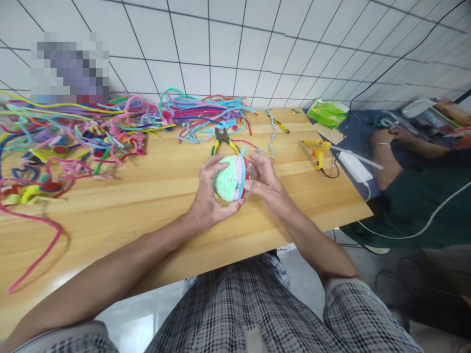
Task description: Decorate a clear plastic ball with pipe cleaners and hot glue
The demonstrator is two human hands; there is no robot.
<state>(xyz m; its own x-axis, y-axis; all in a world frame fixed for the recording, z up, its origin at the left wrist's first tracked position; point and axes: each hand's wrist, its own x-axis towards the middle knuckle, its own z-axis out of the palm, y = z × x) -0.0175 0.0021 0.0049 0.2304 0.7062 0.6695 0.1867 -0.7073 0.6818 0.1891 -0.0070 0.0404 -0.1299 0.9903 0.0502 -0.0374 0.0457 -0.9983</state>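
Note:
My left hand [207,196] is wrapped round a ball wound with pipe cleaners [227,181]. Most of its surface is mint green, with lavender, blue and red bands toward the right and a clear, uncovered part at the right end. A blue pipe cleaner [242,179] runs round the ball, and its end sticks up at the top. My right hand [267,180] closes on the ball's right side, its thumb pressed on the blue band. Just beyond the ball lie pliers with green and yellow handles [224,142].
Heaps of coloured pipe cleaners [206,110] cover the back and left of the wooden table [165,171]. A yellow glue gun [319,152] stands at the right, beside a white power strip [355,166]. A yellow cutter knife [281,125] lies near the wall. Another person's arm [386,162] is at the far right.

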